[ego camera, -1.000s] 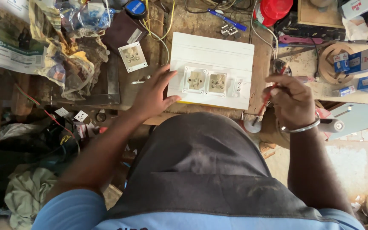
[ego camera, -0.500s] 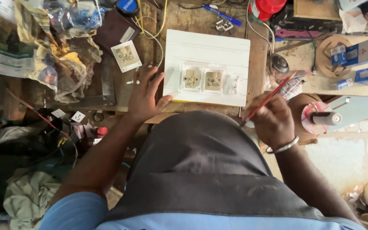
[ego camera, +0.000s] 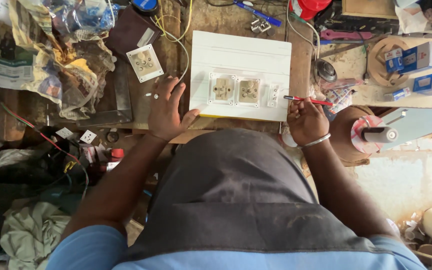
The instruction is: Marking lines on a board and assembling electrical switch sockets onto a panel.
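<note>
Red lid (ego camera: pixel 310 7) cut off by top edge. Bench (ego camera: pixel 216 20) near edge hidden behind torso. Right hand (ego camera: pixel 306 120) palm hides red screwdriver (ego camera: pixel 310 100) handle.

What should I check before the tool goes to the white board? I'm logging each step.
1. Left hand steadies white board at its left edge: ok.
2. Right hand grips red tool: ok.
3. Tool tip points at board's right edge: ok.
4. Two sockets seated in board: ok.
5. Sockets screwed tight: cannot tell.
6. Loose screw beside left hand: not ok.
</note>
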